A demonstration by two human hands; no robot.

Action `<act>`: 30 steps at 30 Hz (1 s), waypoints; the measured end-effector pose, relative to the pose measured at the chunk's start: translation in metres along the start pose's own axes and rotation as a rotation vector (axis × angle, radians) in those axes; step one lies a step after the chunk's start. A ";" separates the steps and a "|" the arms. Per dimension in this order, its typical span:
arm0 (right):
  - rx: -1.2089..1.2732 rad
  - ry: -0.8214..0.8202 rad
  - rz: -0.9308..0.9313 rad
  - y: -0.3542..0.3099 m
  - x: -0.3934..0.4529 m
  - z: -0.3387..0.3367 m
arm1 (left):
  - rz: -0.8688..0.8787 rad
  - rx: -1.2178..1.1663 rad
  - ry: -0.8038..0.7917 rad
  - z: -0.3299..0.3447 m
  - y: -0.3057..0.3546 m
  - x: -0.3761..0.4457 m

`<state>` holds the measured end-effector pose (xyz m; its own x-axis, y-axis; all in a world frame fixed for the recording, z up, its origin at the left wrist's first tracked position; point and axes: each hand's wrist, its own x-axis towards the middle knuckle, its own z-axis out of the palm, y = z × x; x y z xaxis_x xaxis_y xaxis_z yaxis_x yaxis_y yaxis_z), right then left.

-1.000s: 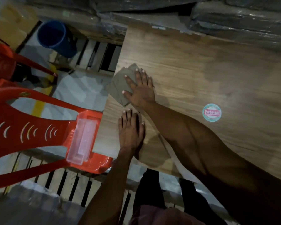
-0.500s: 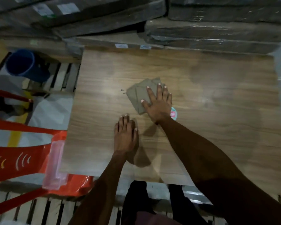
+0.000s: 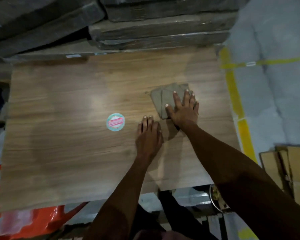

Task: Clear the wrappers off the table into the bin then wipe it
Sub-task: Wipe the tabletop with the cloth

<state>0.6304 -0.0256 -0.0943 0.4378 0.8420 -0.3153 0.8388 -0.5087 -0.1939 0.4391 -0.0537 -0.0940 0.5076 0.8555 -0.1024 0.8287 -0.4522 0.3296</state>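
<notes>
both hands are flat on the worktop (image 3: pixel 62 153), which is a wood-grain board. right hand (image 3: pixel 184 111) is pressing down on the cloth (image 3: pixel 164 97), a folded grey-brown rag lying toward the right side of the board. its fingers (image 3: pixel 177 99) are straight and spread, laid across the cloth's right half, with the thumb over the near edge, so the left part and the far corners of the cloth stick out past them. nothing is curled round it, just a flat palm on top.

left hand (image 3: pixel 148 135) sits just beside the right one, nearer the person, palm down on bare wood. fingers together and straight, holding nothing, tips stopping close to the cloth's near corner but not touching it as far as i can tell.

round sticker (image 3: pixel 115 122), teal rim with a red label, is stuck to the board left of the left hand, well apart from the cloth.

wrapped dark bundles (image 3: pixel 154 30) are stacked along the far edge. cardboard box (image 3: pixel 291 168) sits at the lower right, can't see what's in it. bit of red chair (image 3: pixel 47 217) pokes out under the near left edge.
</notes>
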 end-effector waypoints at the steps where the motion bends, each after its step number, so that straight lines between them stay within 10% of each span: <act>1: 0.008 0.003 0.025 0.018 0.002 -0.006 | 0.002 0.002 -0.003 0.003 0.014 0.007; 12: 0.080 -0.047 0.192 0.120 0.032 -0.043 | 0.074 -0.068 -0.125 0.020 0.120 0.085; 30: 0.057 -0.006 0.309 0.034 0.112 -0.050 | 0.008 -0.111 0.085 0.000 0.028 0.108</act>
<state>0.7241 0.0607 -0.0899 0.6672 0.6447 -0.3731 0.6466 -0.7500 -0.1395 0.5174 0.0261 -0.0959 0.4887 0.8722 -0.0208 0.7911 -0.4330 0.4321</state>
